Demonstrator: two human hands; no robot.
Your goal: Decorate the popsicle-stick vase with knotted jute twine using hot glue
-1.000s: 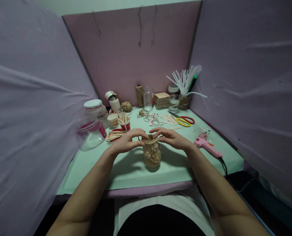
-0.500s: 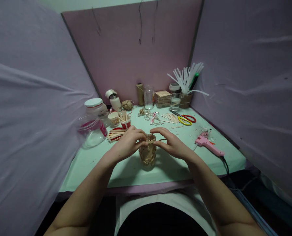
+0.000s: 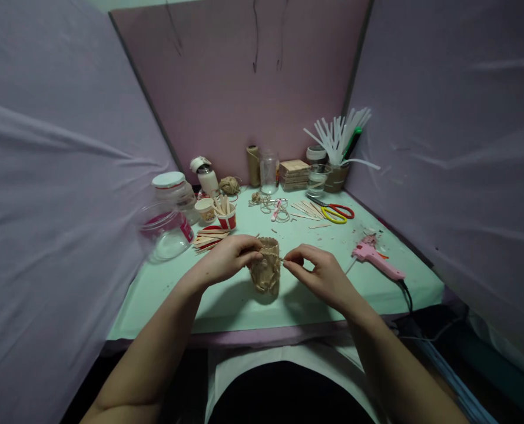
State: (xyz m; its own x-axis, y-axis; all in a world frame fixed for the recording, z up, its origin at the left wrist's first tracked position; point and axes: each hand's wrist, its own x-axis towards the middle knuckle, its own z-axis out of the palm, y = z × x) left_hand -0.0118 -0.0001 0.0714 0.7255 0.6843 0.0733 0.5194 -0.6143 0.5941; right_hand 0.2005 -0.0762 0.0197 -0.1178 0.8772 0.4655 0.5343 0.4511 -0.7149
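Note:
A tan, cylindrical pot (image 3: pixel 265 277) with a rough, petal-like surface stands upright near the table's front edge. A braided twine cord (image 3: pixel 271 254) stretches across its front just below the rim. My left hand (image 3: pixel 231 257) is closed at the pot's left rim, thumb and fingers pinching the cord. At the pot's right side, my right hand (image 3: pixel 317 270) pinches the cord's other end between thumb and forefinger, apart from the pot. My left fingers hide part of the rim.
On the right lies a pink glue gun (image 3: pixel 377 261) with its cable over the edge. Scissors (image 3: pixel 335 212) and loose wooden sticks (image 3: pixel 308 210) lie behind. Clear jars (image 3: pixel 167 235), a red cup of sticks (image 3: pixel 226 219) and a twine ball (image 3: pixel 229 185) stand left and back.
My right hand has drawn back from the rim to the right and slightly down, its fingers closing on the cord. The cord now runs taut between both hands. My left hand has barely moved.

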